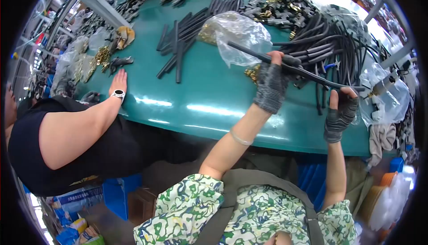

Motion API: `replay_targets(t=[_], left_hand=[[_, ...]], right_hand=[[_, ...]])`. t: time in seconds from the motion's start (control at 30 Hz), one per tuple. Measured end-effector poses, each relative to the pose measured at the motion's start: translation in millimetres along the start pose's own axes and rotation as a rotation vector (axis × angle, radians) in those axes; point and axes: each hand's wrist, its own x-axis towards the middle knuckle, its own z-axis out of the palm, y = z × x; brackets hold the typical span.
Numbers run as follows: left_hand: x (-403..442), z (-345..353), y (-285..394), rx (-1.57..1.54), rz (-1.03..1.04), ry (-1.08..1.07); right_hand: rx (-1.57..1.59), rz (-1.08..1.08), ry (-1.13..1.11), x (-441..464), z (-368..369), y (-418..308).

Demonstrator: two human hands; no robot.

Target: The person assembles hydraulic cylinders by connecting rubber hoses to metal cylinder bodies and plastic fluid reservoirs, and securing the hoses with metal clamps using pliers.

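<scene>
A long, thin black tube (pixel 317 79) stretches between my two hands above the green table. My left hand (pixel 271 84), in a grey fingerless glove, is closed around it near its middle, thumb on top. Farther right, my right hand (pixel 342 113), gloved the same way, pinches it close to its right end. The other end points up and left, past a clear plastic bag (pixel 243 35). Whether it is one piece or several joined lengths is hard to tell, since my left fingers hide part of it.
Behind my hands lies a bundle of black tubes (pixel 352 48). Loose black tubes (pixel 178 51) lie mid-table, with grey and brass parts (pixel 281 8) at the back. On the left, a co-worker's hand (pixel 118 83) rests on the green table (pixel 200 97). A plastic bag (pixel 388 97) sits right.
</scene>
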Motion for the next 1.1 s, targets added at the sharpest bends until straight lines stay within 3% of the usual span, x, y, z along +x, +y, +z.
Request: replay_targets(t=[0.1, 0.13, 0.23, 0.3, 0.37, 0.47, 0.57, 0.63, 0.7, 0.77, 0.8, 0.83, 0.87, 0.9, 0.97, 1.07, 1.1], left_hand=[[-9.1, 4.2, 3.7, 0.040, 0.015, 0.055], [-14.4, 2.8, 3.2, 0.027, 0.004, 0.052], [-28.5, -5.0, -2.6, 0.076, -0.003, -0.043], [-43.7, -0.9, 13.3, 0.254, -0.064, 0.030], [-47.1, 5.1, 35.0, 0.035, 0.044, 0.197], [-43.8, -11.3, 39.5, 0.023, -0.014, -0.292], [-57.0, 9.7, 31.4, 0.152, -0.088, -0.444], [-63.2, 19.7, 35.4, 0.334, -0.125, -0.430], [-65.2, 32.4, 32.9, 0.664, -0.033, -0.509], [-67.6, 47.3, 29.0, 0.730, -0.012, -0.539], [-63.3, 44.6, 35.2, 0.724, -0.210, -0.657], [-70.9, 54.5, 28.5, 0.687, -0.238, -0.666], [-75.0, 53.4, 31.4, 0.871, -0.299, -0.763], [-76.9, 53.2, 28.8, 0.980, -0.294, -0.818], [-82.6, 48.3, 18.4, 1.298, -0.084, -0.890], [-85.0, 32.5, 7.3, 1.553, 0.269, -0.862], [-94.3, 44.2, 4.1, 1.286, -0.064, -0.557]], right_hand=[[0.184, 0.505, 0.072, -2.8, -15.5, -7.6], [0.408, 0.745, 0.014, 4.1, -16.2, -18.0], [0.610, 0.903, -0.029, 18.6, -20.8, -11.5], [0.469, 0.829, -0.049, 19.8, -22.0, -12.2], [0.308, 0.767, -0.062, 16.4, -21.3, -16.3], [0.180, 0.740, -0.237, 11.1, -19.6, -23.0], [0.174, 0.709, -0.281, 6.4, -19.5, -31.1], [0.081, 0.620, -0.330, 0.5, -24.6, -39.2], [-0.022, 0.334, -0.394, -2.9, -28.3, -46.9], [0.023, 0.243, -0.479, -7.1, -32.5, -59.4], [0.021, 0.096, -0.480, -10.0, -31.1, -59.1], [0.019, -0.051, -0.480, -13.1, -28.9, -58.7], [-0.013, -0.011, -0.546, -12.5, -27.9, -66.6], [0.135, -0.013, -0.426, -16.9, -26.1, -70.1], [0.016, -0.022, -0.471, -24.7, -23.3, -62.2], [0.081, -0.024, -0.601, -23.4, -28.1, -56.9], [0.036, 0.016, -0.563, -14.6, -33.2, -54.3]])
